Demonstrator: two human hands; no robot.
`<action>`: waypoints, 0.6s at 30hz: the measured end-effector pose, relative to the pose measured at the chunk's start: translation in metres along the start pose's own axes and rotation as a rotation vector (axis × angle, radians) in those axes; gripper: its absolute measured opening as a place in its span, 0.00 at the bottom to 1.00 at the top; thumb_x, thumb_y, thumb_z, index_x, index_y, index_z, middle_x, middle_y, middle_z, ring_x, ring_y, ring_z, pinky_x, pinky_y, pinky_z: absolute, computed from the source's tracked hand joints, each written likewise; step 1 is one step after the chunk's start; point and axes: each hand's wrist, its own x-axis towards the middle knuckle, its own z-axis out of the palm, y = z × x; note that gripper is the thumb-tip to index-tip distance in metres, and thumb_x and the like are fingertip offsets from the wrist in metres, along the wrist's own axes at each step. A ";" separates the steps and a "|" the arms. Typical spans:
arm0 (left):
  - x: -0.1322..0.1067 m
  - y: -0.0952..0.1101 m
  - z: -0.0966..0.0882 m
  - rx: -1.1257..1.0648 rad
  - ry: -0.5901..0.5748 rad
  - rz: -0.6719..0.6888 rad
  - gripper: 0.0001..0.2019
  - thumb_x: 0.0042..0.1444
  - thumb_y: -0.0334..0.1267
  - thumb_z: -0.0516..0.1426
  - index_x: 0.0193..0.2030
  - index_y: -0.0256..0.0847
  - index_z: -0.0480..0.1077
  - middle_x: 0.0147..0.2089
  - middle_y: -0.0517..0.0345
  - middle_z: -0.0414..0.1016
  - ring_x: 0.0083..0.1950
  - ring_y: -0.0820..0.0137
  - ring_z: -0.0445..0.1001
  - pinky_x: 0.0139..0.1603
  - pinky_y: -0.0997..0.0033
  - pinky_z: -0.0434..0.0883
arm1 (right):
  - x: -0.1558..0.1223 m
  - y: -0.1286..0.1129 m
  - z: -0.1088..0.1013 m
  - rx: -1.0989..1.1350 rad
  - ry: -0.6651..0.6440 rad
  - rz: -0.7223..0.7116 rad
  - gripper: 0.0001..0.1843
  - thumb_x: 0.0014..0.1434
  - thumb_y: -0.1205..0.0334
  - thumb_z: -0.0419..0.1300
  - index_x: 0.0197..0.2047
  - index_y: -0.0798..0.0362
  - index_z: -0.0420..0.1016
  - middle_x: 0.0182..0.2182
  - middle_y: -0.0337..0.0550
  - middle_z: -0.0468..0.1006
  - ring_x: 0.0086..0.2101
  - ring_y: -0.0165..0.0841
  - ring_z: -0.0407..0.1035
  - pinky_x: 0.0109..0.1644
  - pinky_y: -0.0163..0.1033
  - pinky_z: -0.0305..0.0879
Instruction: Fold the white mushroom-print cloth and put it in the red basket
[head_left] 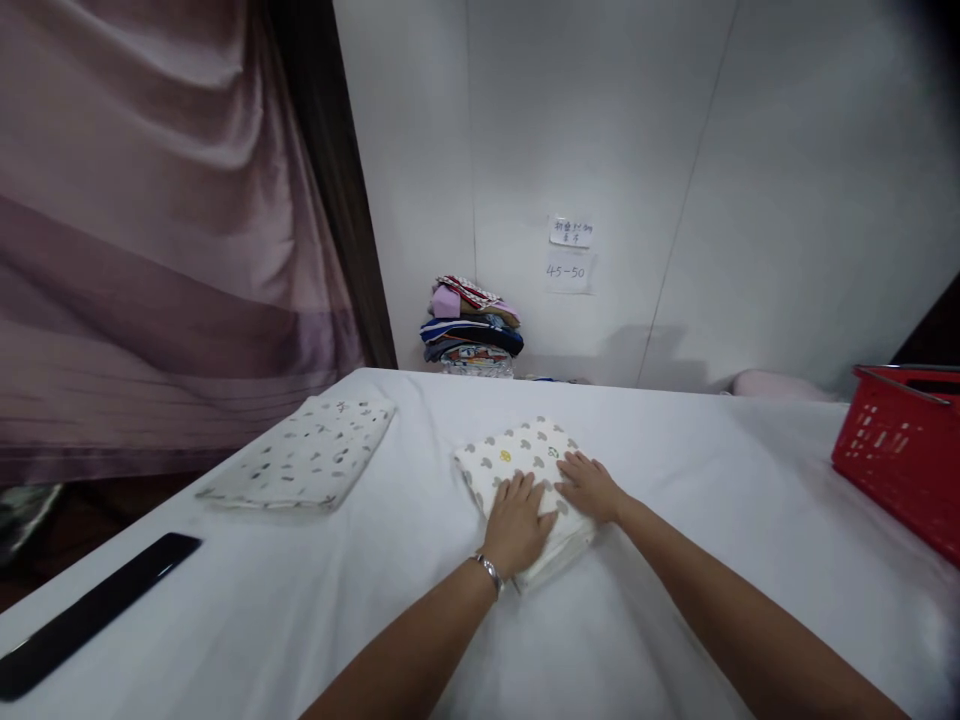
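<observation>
A folded white cloth (517,448) with grey mushroom-like prints and small yellow and green marks lies at an angle on the white-covered table (405,600). My left hand (517,530), with a silver bracelet at the wrist, rests flat on its near left part, fingers stretched out. On its right side lies my right hand (591,485), palm down with the fingers extended. Both hands touch the top layer, and neither grips it. Part of the cloth is hidden under my hands.
Another folded patterned cloth (307,455) lies at the table's left, behind a long black flat object (97,610). At the right edge stands a red plastic basket (900,450). Stacked folded fabrics (472,330) sit beyond the far edge, by a wall with paper signs (570,270).
</observation>
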 end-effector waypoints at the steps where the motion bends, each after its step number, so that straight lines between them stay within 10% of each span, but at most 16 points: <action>1: -0.001 -0.003 0.005 0.012 -0.011 -0.011 0.23 0.61 0.47 0.48 0.60 0.40 0.60 0.65 0.50 0.57 0.67 0.58 0.50 0.65 0.52 0.49 | 0.003 -0.001 -0.002 0.000 0.008 0.028 0.24 0.62 0.50 0.49 0.59 0.49 0.63 0.62 0.53 0.57 0.61 0.47 0.49 0.59 0.58 0.49; 13: -0.008 -0.005 0.009 -0.031 0.035 -0.059 0.23 0.60 0.45 0.47 0.60 0.39 0.60 0.67 0.50 0.54 0.69 0.60 0.46 0.67 0.51 0.44 | -0.001 -0.001 0.001 -0.011 -0.052 0.248 0.33 0.63 0.44 0.41 0.66 0.52 0.50 0.66 0.50 0.46 0.61 0.46 0.48 0.58 0.49 0.51; 18: -0.017 -0.027 0.009 -0.148 0.206 -0.476 0.32 0.57 0.48 0.50 0.65 0.34 0.50 0.70 0.42 0.42 0.70 0.56 0.39 0.67 0.50 0.46 | 0.003 0.000 -0.008 0.113 -0.103 0.295 0.33 0.61 0.44 0.43 0.66 0.48 0.50 0.66 0.46 0.44 0.60 0.47 0.50 0.57 0.52 0.51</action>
